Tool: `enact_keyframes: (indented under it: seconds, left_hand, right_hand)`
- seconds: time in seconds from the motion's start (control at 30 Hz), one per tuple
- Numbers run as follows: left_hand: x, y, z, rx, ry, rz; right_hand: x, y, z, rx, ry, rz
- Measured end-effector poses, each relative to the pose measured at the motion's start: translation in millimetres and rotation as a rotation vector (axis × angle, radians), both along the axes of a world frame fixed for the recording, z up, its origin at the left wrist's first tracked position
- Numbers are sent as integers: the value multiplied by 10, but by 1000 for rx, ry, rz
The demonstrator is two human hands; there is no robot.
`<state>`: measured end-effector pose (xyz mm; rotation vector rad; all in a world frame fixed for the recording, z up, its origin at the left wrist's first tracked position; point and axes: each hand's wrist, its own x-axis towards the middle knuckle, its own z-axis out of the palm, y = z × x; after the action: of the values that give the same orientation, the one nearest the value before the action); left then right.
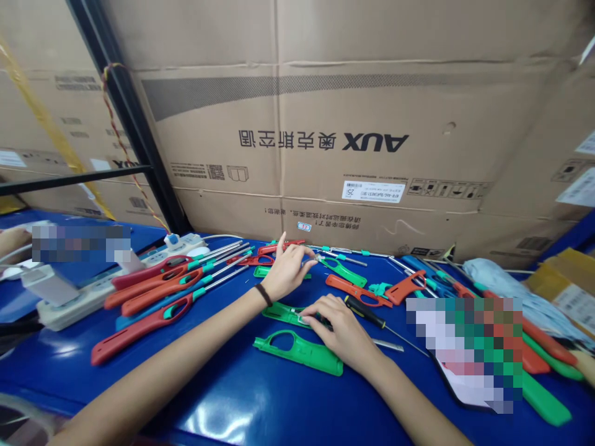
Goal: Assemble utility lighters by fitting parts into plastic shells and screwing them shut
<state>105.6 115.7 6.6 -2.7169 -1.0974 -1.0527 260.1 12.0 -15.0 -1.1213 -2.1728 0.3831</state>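
My left hand (286,271) reaches over the blue table (242,396) to a pile of lighter parts. Its thumb and fingers pinch something small I cannot make out, and the index finger points up. My right hand (338,327) is curled, with its fingertips pressed on a green lighter half-shell (281,311) that carries a small metal part. A second green half-shell (300,351) lies just in front of that hand. Behind the right hand lies a black-handled screwdriver (367,308), its shaft pointing right. Whether the hand touches it is not clear.
Several long red lighters with teal triggers (153,291) lie at the left beside a white power strip (88,297). Orange and green shells and metal tubes (357,288) are scattered at the back right. Large cardboard boxes (325,142) wall off the far edge. Another person's hand (12,238) shows at far left.
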Motion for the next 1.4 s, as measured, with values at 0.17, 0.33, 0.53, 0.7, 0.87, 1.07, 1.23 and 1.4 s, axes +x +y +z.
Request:
enact_keyframes:
  seconds: [0.17, 0.33, 0.53, 0.7, 0.87, 1.07, 1.23, 1.4]
  left_hand:
    - [-454, -322, -44, -63, 16, -180]
    - [-746, -493, -181, -153, 78, -248]
    - [-717, -523, -137, -135, 164, -265]
    - [-719, -543, -113, -61, 183, -270]
    - [-720, -551, -122, -18, 196, -269]
    - [-699, -556, -133, 61, 207, -288]
    - [-698, -569, -112, 95, 218, -288]
    - [-688, -584, -107, 124, 235, -280]
  right_hand:
    - [-12, 3, -18, 9, 30, -15]
    - [-10, 5, -24, 0, 57, -9]
    - [2, 13, -43, 18, 57, -79]
    - [-2, 26, -39, 23, 41, -90]
    - [-1, 26, -47, 17, 50, -88]
    - [2, 26, -85, 19, 67, -75]
    - [2, 26, -91, 22, 81, -65]
    - [-2, 30, -91, 26, 88, -73]
